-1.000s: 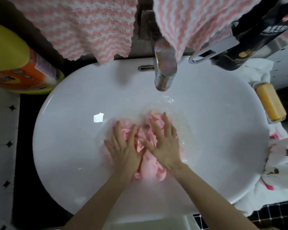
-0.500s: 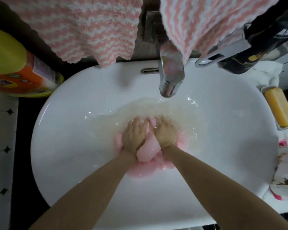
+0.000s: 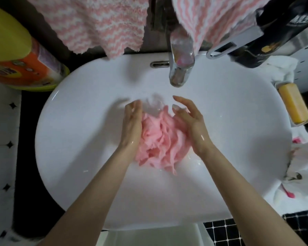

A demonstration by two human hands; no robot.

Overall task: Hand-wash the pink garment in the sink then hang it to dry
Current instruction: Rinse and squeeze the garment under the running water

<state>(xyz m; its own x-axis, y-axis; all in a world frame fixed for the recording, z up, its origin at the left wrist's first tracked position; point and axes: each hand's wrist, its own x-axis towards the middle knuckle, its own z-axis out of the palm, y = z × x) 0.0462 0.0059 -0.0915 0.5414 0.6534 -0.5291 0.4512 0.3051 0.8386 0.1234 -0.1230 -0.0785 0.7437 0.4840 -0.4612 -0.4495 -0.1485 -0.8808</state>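
Note:
The wet pink garment (image 3: 160,139) lies bunched in the bottom of the white sink (image 3: 75,139), below the chrome tap (image 3: 180,68). My left hand (image 3: 132,125) stands on edge against the garment's left side, fingers straight. My right hand (image 3: 190,125) rests against its right side, fingers spread and slightly curled. Both palms face each other with the cloth between them, and the fingertips reach past it toward the tap. Neither hand closes around the cloth. No water runs from the tap.
A yellow and orange detergent bottle (image 3: 16,55) stands at the sink's left. Pink-and-white striped towels (image 3: 96,23) hang over the back rim. A black bottle (image 3: 274,32) and a yellow soap bar (image 3: 293,105) sit at the right, above a white printed cloth (image 3: 302,166).
A second ago both palms pressed flat on the garment, then squeezed it in foamy water. Now the hands have opened and sit at its sides, and the garment has loosened.

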